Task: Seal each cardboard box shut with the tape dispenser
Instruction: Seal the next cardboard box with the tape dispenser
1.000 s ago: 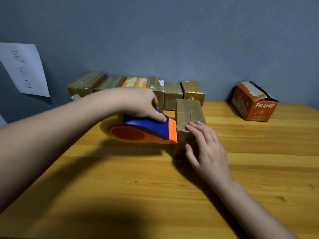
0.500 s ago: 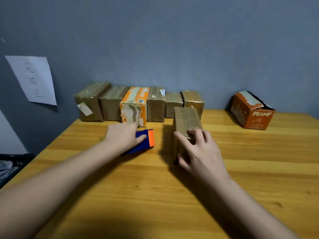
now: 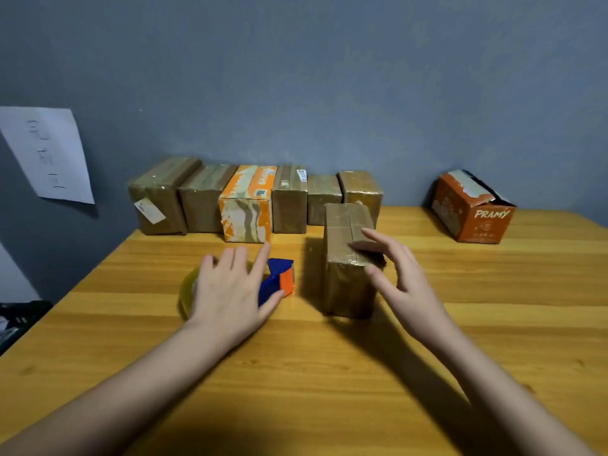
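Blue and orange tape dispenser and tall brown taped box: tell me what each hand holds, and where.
Nothing is gripped. The left hand lies open on the blue and orange tape dispenser; the right hand is open beside the tall brown taped box.

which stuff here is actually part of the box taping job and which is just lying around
Job: tape dispenser under left hand; brown box by right hand; row of boxes; orange Pramy box.
Lying about: paper on wall; dark cloth.

Dispenser (image 3: 278, 279) left of box (image 3: 348, 258)
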